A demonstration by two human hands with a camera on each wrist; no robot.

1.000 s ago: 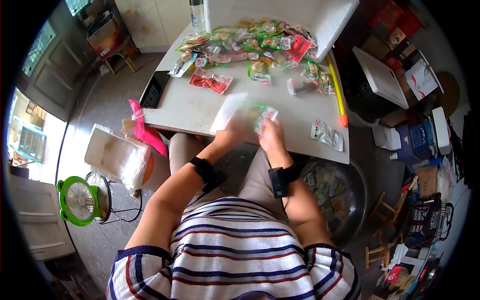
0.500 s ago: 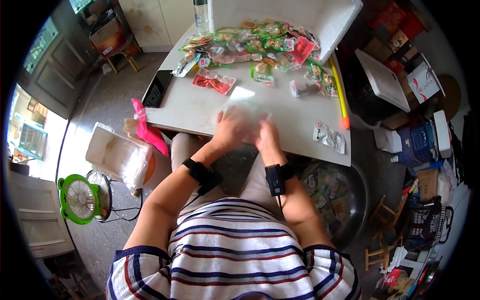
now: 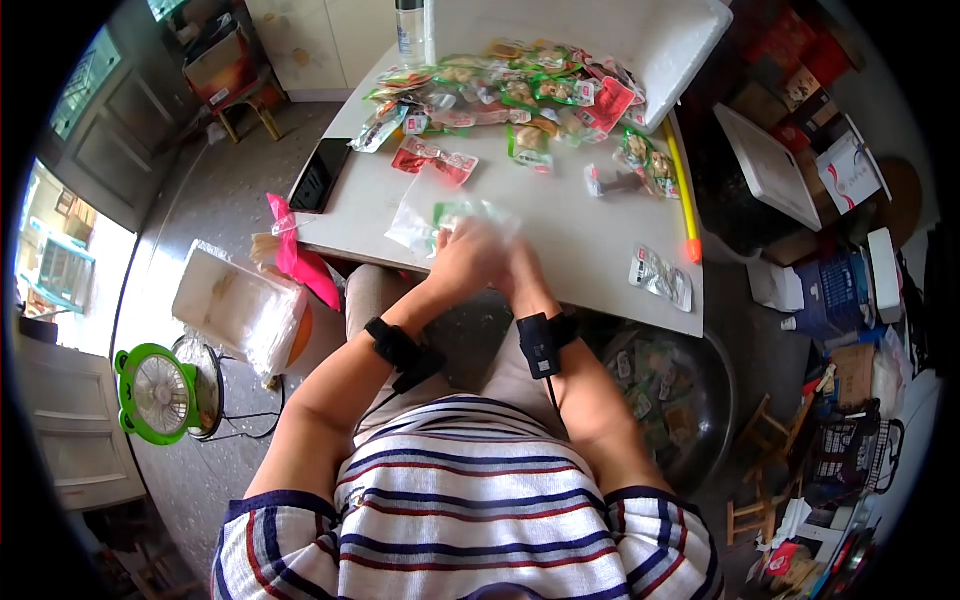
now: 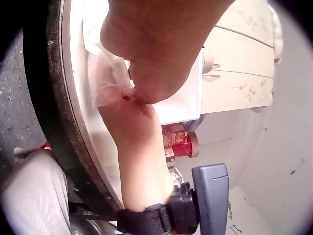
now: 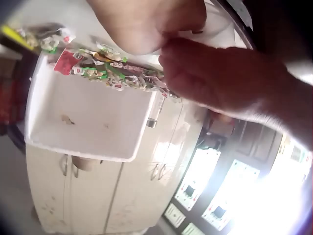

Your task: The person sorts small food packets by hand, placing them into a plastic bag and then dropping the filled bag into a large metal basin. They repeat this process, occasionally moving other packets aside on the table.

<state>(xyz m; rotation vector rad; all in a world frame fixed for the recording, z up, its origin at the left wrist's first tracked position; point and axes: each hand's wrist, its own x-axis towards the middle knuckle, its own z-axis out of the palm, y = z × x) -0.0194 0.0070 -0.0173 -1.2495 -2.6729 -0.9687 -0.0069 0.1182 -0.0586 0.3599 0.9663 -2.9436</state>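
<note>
A clear plastic bag [image 3: 408,228], with a green-edged food packet [image 3: 440,213] showing through or beside it, lies at the near edge of the table under my hands. My left hand [image 3: 468,258] grips the bag's near side, its fingers curled and the thumb side toward the table's middle. Close against it, my right hand [image 3: 522,272] pinches the same film. In the left wrist view the film [image 4: 112,85] bunches between the two hands' fingertips. The right wrist view has both hands meeting, with most of the bag hidden behind them.
Several snack packets [image 3: 530,90] are heaped at the back before a white foam box [image 3: 680,60]. A red packet [image 3: 435,162], a silver packet [image 3: 660,278], a phone [image 3: 320,175] and a yellow stick [image 3: 685,190] lie around. A dark basin [image 3: 715,420] of packets stands below right.
A white sheet-like bag and a green-edged packet were held apart in the two hands; now the hands have come together and the bag lies to the left, beneath the left hand.
</note>
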